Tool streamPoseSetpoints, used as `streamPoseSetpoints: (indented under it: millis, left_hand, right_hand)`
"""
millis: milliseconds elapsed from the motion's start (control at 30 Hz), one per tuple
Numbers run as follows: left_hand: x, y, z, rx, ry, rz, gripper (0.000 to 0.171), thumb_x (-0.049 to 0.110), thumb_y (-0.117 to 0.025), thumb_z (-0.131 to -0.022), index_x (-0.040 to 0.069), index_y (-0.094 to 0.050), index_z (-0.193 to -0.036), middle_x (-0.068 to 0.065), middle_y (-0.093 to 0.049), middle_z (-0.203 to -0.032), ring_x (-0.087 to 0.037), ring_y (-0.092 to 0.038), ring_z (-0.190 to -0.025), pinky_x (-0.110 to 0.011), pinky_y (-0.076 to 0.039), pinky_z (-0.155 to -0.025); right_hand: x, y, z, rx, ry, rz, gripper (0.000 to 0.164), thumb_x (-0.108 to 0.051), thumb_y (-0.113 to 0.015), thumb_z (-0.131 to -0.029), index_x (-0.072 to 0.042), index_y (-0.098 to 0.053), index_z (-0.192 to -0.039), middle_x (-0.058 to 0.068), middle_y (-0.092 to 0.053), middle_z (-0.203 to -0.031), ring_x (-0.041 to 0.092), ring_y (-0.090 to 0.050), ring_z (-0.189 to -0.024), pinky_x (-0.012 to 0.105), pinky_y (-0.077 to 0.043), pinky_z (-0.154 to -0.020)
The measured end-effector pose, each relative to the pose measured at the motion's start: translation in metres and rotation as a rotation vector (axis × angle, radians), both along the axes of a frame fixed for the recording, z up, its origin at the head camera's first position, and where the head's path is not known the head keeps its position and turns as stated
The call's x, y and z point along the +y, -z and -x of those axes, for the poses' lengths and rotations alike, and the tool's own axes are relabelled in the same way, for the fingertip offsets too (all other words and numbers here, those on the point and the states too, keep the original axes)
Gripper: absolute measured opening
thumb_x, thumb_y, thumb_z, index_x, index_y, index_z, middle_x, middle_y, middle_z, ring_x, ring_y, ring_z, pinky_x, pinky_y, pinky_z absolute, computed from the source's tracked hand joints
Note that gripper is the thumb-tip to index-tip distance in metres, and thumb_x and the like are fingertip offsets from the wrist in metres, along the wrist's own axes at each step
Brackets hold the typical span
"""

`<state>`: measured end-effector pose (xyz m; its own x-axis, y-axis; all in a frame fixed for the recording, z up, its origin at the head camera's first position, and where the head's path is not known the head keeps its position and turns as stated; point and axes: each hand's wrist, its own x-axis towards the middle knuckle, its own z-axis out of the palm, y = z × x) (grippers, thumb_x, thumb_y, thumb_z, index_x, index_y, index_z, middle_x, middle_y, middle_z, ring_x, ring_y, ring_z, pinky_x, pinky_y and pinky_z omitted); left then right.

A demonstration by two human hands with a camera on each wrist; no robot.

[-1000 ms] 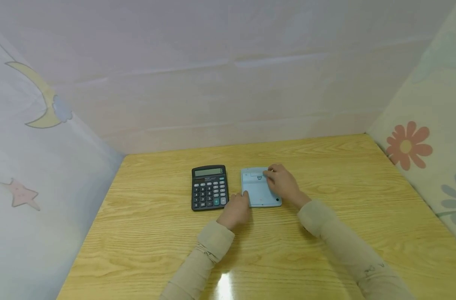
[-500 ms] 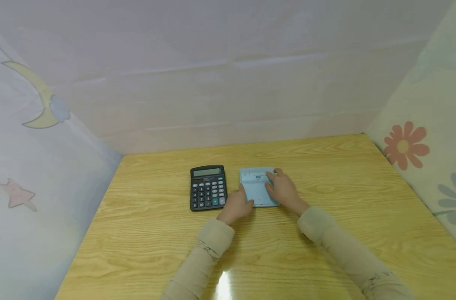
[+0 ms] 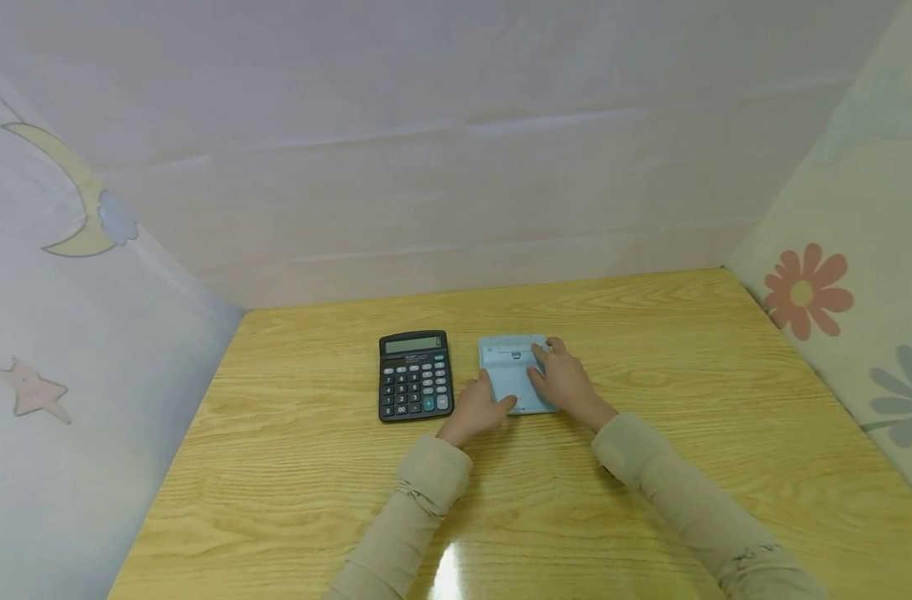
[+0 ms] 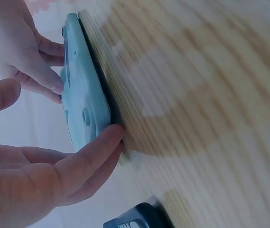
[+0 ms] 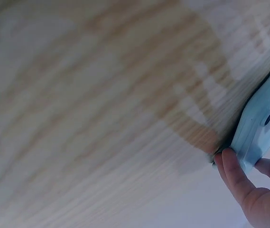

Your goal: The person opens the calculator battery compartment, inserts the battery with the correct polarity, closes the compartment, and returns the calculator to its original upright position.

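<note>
A light blue calculator (image 3: 510, 382) lies face down on the wooden table, its battery cover (image 3: 514, 350) showing near the far edge. My left hand (image 3: 474, 410) is at its near left side, fingertips touching the left edge. In the left wrist view, the left thumb (image 4: 2, 97) stands off the back. Over the right part of the blue calculator is my right hand (image 3: 566, 379), with a finger and thumb on the back and other fingers (image 5: 237, 178) along the right edge. To the left, a black calculator (image 3: 415, 375) rests face up, keys and display showing.
The wooden table (image 3: 298, 500) runs back to a pale cloth wall (image 3: 456, 200). Printed cloth walls stand on both sides, with a moon (image 3: 81, 183) on the left and a red flower (image 3: 809, 292) on the right.
My left thumb has spread to the right and the left fingers have stretched along the blue calculator's edge. My right finger has drawn back right from the battery cover. Both calculators stay put.
</note>
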<state>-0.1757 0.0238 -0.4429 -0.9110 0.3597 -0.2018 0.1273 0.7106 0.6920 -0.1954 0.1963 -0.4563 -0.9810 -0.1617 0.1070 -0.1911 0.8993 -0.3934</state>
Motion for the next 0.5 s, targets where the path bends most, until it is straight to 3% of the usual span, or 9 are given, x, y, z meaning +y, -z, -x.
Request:
streamPoseSetpoints:
  millis: [167, 400, 500]
  left_hand:
    - [-0.0001, -0.0003, -0.0006, -0.015, -0.02, -0.042, 0.075, 0.027, -0.055, -0.09, -0.018, -0.017, -0.136, -0.04, -0.032, -0.129, -0.044, -0.038, -0.118, -0.049, -0.037, -0.092]
    - [-0.0004, -0.0017, -0.001, -0.056, -0.048, -0.097, 0.076, 0.03, -0.053, -0.091, -0.014, -0.012, -0.139, -0.038, -0.025, -0.135, -0.043, -0.033, -0.123, -0.049, -0.033, -0.096]
    - [-0.0002, -0.0018, -0.0006, -0.058, -0.058, -0.104, 0.077, 0.03, -0.053, -0.092, -0.014, -0.011, -0.139, -0.037, -0.023, -0.136, -0.043, -0.031, -0.125, -0.049, -0.032, -0.098]
  right_hand:
    - [0.0, 0.0023, 0.0006, 0.003, -0.005, -0.012, 0.047, -0.021, -0.054, -0.091, 0.008, -0.046, -0.128, 0.036, -0.037, -0.126, 0.032, -0.058, -0.063, 0.046, -0.05, -0.063]
    - [0.001, 0.0048, -0.0005, 0.016, -0.007, -0.006, 0.047, -0.023, -0.053, -0.092, 0.002, -0.047, -0.131, 0.037, -0.036, -0.128, 0.026, -0.054, -0.051, 0.044, -0.05, -0.058]
    - [0.0007, 0.005, -0.0004, 0.011, -0.006, -0.006, 0.047, -0.024, -0.053, -0.092, 0.002, -0.046, -0.131, 0.037, -0.035, -0.129, 0.028, -0.056, -0.054, 0.046, -0.05, -0.062]
